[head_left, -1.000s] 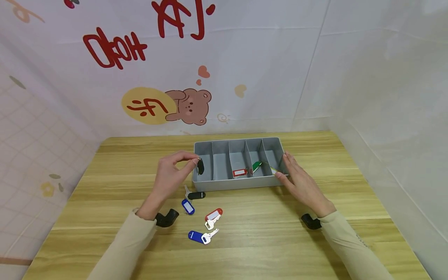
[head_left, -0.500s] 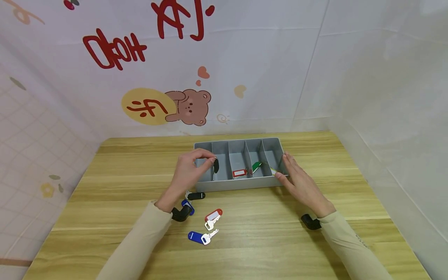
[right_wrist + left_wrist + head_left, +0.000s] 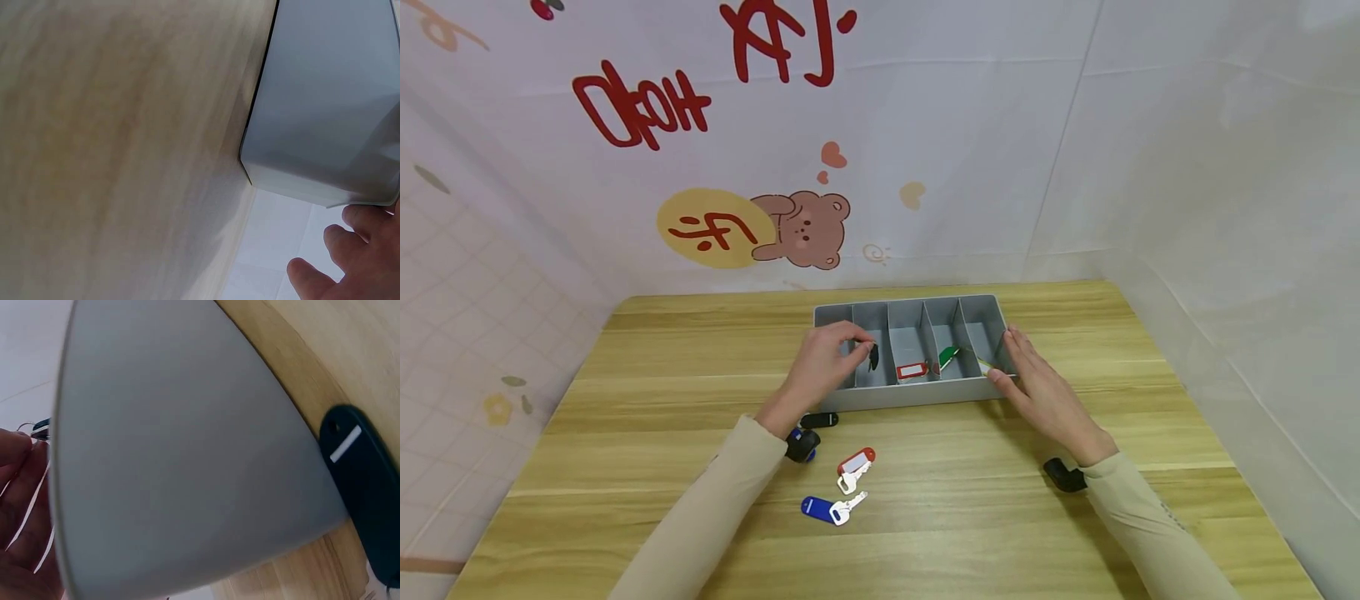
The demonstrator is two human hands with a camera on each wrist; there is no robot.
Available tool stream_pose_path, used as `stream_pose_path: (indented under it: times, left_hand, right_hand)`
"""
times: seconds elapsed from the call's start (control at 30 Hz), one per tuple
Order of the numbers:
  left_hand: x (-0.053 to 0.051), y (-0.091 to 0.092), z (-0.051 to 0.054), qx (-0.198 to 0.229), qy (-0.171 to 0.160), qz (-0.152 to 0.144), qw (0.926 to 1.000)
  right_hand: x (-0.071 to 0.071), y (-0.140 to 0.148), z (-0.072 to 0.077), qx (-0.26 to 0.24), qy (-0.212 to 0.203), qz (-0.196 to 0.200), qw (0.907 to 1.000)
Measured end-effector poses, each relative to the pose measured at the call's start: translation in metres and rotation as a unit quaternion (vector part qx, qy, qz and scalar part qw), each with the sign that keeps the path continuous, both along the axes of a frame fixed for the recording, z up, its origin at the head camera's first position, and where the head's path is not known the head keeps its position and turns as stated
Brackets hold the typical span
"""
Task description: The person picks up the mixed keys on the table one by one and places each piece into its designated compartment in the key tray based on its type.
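My left hand point(image 3: 823, 360) pinches a dark key tag point(image 3: 873, 357) by its ring, hanging over the second compartment from the left of the grey tray point(image 3: 917, 392). In the left wrist view, the fingers point(image 3: 22, 506) show beyond the tray's wall point(image 3: 187, 450). My right hand point(image 3: 1051, 400) rests on the tray's right end with its fingers extended; the right wrist view shows these fingers point(image 3: 350, 250) at the corner. Inside the tray lie a red tag point(image 3: 912, 370) in the middle compartment, a green tag point(image 3: 948, 357) right of it and a yellow-edged tag point(image 3: 985, 366) in the rightmost.
On the wooden table point(image 3: 970, 517) before the tray lie a black tag point(image 3: 819, 420), a red tag point(image 3: 856, 460) with a key point(image 3: 853, 478), and a blue tag point(image 3: 817, 508) with a key point(image 3: 847, 508). Another blue tag point(image 3: 810, 455) is partly hidden by the left wrist's black device.
My left hand has moved right with the dark tag, from over the leftmost compartment to over the second one. The right hand has stayed at the tray's right end.
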State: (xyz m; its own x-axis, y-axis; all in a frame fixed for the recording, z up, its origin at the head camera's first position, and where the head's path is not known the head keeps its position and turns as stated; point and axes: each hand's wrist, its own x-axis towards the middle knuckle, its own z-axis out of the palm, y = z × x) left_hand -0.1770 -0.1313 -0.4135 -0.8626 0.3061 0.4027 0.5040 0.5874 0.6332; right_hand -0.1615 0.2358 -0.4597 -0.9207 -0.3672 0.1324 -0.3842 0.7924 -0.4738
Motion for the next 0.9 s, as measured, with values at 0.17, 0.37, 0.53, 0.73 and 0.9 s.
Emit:
stream_pose_path:
  times: [0.17,0.37,0.53,0.73,0.9]
  left_hand:
    - [-0.0043,0.0019,-0.0031,-0.076,0.032,0.002,0.9966]
    - [-0.0076,0.0022,-0.0069,-0.149,0.053,0.01,0.9874]
    - [-0.0104,0.0026,-0.0103,-0.207,0.079,0.007,0.9752]
    - [-0.0088,0.0021,-0.0095,-0.244,0.066,0.005,0.9676]
    - [-0.0032,-0.0006,-0.0069,-0.236,0.015,0.012,0.9715]
  right_hand:
    - [0.0,-0.0004,0.0001,-0.001,-0.004,0.002,1.0]
    - [0.0001,-0.0005,0.0002,-0.002,-0.004,0.001,1.0]
    - [0.0004,-0.0011,0.0003,-0.003,-0.001,0.0,1.0]
    - [0.0003,-0.0016,-0.0005,-0.003,0.001,0.003,1.0]
    - [0.0006,-0.0008,0.0001,-0.004,0.001,0.0,1.0]
